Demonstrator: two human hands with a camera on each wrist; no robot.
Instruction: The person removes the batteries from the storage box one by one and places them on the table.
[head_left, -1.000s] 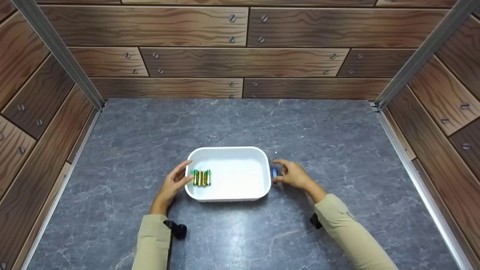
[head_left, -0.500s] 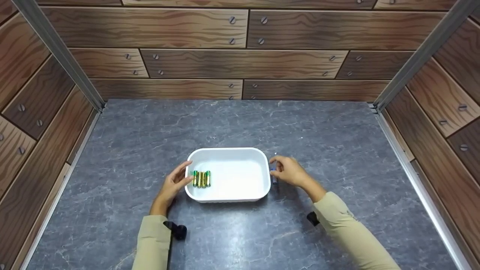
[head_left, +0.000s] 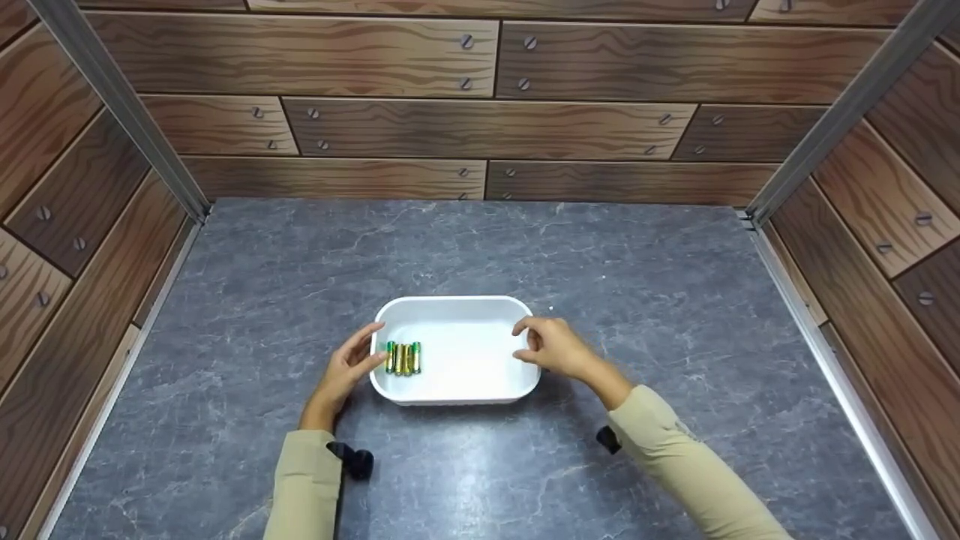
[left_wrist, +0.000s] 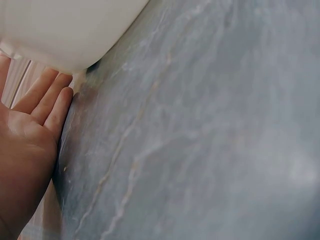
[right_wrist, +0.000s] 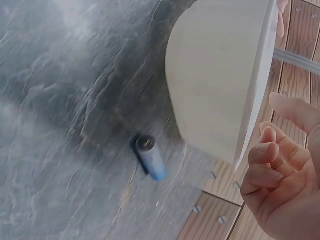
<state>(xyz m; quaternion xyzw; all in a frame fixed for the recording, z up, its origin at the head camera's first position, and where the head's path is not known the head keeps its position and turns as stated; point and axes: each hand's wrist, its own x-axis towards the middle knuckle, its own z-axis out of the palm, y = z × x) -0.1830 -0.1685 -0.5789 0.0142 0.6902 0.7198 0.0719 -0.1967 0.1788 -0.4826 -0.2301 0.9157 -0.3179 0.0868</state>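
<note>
Left hand (head_left: 346, 369) spreads at the left edge of the tub (head_left: 469, 364); right hand (head_left: 555, 347) gapes over the right (both seemingly empty).

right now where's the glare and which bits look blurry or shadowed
Head view: bright glare on the grey tabletop in front of the white tray, whose inside looks nearly washed out; left wrist view: the tabletop's veining looks soft, with a pale reflection towards the right edge; right wrist view: dark shadow on the tabletop beside the tray, and the blue battery looks slightly blurred.
</note>
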